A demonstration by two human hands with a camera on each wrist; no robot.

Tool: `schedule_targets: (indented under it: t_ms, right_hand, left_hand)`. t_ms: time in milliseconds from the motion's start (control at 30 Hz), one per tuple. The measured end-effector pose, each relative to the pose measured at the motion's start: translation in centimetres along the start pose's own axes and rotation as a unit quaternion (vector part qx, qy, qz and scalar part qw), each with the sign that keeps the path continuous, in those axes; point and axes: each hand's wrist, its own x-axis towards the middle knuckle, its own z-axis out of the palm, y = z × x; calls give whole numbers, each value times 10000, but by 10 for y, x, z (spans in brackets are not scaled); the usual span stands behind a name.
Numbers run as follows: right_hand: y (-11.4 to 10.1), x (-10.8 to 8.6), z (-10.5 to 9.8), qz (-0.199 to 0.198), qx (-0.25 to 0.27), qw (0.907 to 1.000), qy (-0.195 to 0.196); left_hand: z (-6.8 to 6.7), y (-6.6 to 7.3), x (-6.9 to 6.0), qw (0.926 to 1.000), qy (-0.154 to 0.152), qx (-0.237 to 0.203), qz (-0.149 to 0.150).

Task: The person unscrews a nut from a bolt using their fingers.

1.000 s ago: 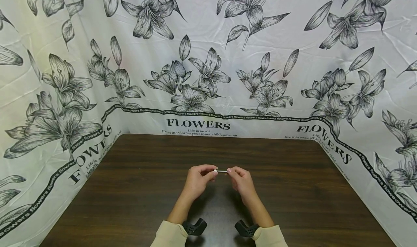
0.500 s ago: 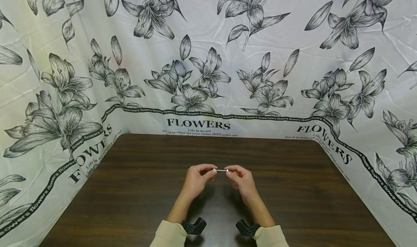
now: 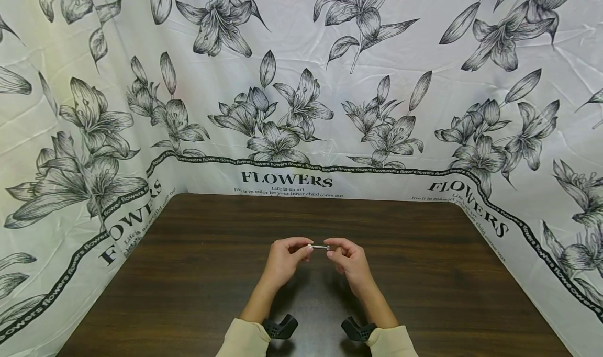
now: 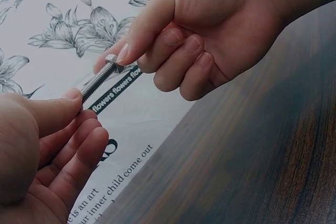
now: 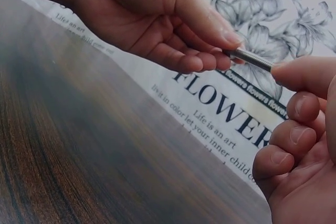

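Between the two hands, above the table, a small silver threaded bolt (image 3: pixel 320 247) lies roughly level. My left hand (image 3: pixel 282 263) pinches its left end between thumb and forefinger. At the right end sits a hexagonal piece (image 4: pixel 113 62); whether it is a nut or the head I cannot tell. The thumb and forefinger of my right hand (image 3: pixel 353 265) are placed around this piece, thumb against it in the left wrist view. Bare threaded shank (image 5: pixel 255 60) shows between the hands. The left end is mostly covered by fingertips. The other fingers of the right hand are curled.
A dark wood-grain table (image 3: pixel 212 273) spreads beneath both hands. Behind it and along its sides hangs a white cloth (image 3: pixel 301 137) printed with black flowers and lettering. Each wrist carries a black device, the left one (image 3: pixel 281 327) and the right one (image 3: pixel 357 330).
The right fingertips have shifted slightly left and spread a little around the bolt's right end, which now shows between them. The left hand has hardly moved.
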Motion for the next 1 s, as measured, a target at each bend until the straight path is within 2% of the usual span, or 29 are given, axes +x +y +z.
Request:
schedule_targets:
  t_ms: [100,200,333,433,567,667,1000]
  right_hand:
    - [0,0,0,-21,-14,10000,13]
    - [-1,0,0,154,-56,9997,171]
    - [-3,0,3,721,-158,9948,696]
    - [-2,1,5,1036,-410,9893,940]
    - [1,1,6,1173,-811,9849,982]
    - [1,0,7,1251,-899,9832,977]
    - [-5,1,8,1519,-430,9845,770]
  left_hand:
    - [0,0,0,10000,-12,-1,34]
    - [0,0,0,10000,-36,2,31]
    - [0,21,-5,10000,-56,19,53]
    - [1,38,-10,9999,-59,92,82]
    - [2,39,-10,9998,-137,97,71]
    - [3,39,-11,9998,-187,55,50]
    - [3,40,-11,9997,-220,124,6]
